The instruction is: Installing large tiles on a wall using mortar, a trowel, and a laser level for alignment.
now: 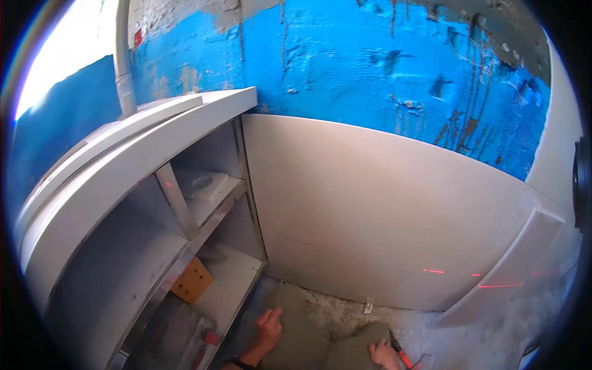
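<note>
At the lower edge, my left hand rests on my left knee, its fingers curled in, with no object showing in them. A dark band circles that wrist. On my right thigh lies my right hand, partly cut off by the lower edge, with its visible fingers a little apart and nothing seen in them. Just to its right is a hand tool with an orange handle; its head is hard to make out. My olive-green trouser legs are bent beneath both hands.
Left stands a white shelf unit with open compartments, holding an orange perforated block and a dark tool case. A large pale panel covers the wall below blue coating. A narrow strip leans right, crossed by red laser lines.
</note>
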Motion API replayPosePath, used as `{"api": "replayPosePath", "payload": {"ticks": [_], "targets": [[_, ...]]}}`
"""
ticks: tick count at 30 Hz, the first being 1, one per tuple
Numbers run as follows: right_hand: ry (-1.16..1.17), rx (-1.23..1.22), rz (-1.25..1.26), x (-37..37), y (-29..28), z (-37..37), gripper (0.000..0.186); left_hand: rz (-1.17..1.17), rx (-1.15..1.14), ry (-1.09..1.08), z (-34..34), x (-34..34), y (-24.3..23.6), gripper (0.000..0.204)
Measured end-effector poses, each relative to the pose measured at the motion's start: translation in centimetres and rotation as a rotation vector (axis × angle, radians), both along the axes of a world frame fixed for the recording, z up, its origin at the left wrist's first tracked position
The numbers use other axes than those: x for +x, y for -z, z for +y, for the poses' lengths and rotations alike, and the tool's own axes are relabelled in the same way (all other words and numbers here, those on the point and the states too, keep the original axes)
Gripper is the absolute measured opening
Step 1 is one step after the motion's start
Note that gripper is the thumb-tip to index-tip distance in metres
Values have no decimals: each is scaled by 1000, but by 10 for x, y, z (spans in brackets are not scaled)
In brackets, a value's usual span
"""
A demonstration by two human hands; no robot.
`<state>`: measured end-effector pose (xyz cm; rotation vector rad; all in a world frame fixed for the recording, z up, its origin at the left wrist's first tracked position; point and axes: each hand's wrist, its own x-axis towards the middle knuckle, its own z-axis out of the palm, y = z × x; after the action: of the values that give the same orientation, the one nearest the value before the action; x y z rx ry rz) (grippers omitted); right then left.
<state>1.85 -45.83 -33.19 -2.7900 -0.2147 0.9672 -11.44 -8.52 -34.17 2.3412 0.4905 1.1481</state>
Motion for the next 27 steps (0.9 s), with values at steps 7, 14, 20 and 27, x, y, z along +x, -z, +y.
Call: {"api": "replayPosePath", "payload": {"ticks": [7, 14, 20, 27], "targets": [[-25, 12, -34, 2, 21, -5, 81, 100, -161, -138, -1, -1, 21, 16], [-55, -87, -135, 13, 82, -19, 83, 259, -174, -57, 5, 4, -3, 33], [-85, -109, -145, 13, 74, -6, 82, 291, -512, -36, 35, 32, -27, 36], [-37, -118, -109, 17, 64, -8, 78, -417, -293, 4, 105, 153, -276, 27]]}}
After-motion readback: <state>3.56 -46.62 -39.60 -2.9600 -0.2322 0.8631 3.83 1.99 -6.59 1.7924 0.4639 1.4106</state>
